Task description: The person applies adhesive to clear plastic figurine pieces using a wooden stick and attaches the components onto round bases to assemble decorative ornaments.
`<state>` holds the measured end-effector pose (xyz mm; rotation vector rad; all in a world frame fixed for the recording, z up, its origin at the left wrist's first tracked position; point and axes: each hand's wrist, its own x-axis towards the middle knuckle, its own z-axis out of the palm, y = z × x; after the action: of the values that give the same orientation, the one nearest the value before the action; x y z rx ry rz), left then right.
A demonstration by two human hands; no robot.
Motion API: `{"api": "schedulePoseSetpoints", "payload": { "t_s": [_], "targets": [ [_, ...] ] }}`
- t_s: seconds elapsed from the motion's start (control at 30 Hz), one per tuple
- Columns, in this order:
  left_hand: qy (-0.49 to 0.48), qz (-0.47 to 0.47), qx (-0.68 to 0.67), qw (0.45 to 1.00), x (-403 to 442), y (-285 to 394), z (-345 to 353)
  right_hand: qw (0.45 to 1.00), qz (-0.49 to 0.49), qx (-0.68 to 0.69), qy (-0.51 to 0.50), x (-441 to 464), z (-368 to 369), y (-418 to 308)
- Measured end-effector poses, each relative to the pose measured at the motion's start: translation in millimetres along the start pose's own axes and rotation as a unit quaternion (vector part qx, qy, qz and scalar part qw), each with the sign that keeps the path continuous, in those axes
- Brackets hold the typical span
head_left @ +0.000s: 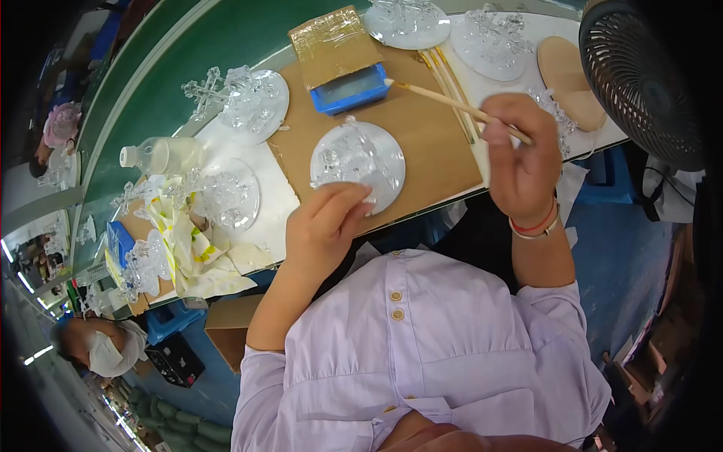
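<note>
My right hand (523,154) grips the wooden handle of a thin paintbrush (444,99). Its pale tip points left, by the rim of a blue tray (348,99) that is partly covered by a taped cardboard flap (333,44). In front of me lies a round whitish disc (384,162) with clear, shiny pieces on it. My left hand (325,226) is at the disc's near left edge, fingers curled and thumb and fingertips together. Whatever they pinch is hidden or too small to name. Disc and tray rest on a brown cardboard sheet (437,162).
Similar discs with clear ornaments stand around, including one at upper left (260,105). A bottle (167,155) and crumpled yellow-white wrappers (181,237) lie left. More brushes (452,90) lie right of the tray. A black fan (640,83) stands far right. Another person (102,346) is at lower left.
</note>
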<state>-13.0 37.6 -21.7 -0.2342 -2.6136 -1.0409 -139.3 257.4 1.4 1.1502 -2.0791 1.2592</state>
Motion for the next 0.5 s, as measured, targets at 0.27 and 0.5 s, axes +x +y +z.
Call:
{"api": "schedulePoseSetpoints", "payload": {
  "t_s": [0.27,0.5],
  "targets": [
    [0.050,-0.029,0.003,0.998,9.9,-5.3,14.7,0.987,0.103,0.121,-0.030,-62.8,-14.3,-11.3],
    [0.028,-0.009,0.022,0.999,11.2,-3.7,5.1,0.989,0.061,0.119,-0.070,-67.7,1.6,-13.8]
  ]
}}
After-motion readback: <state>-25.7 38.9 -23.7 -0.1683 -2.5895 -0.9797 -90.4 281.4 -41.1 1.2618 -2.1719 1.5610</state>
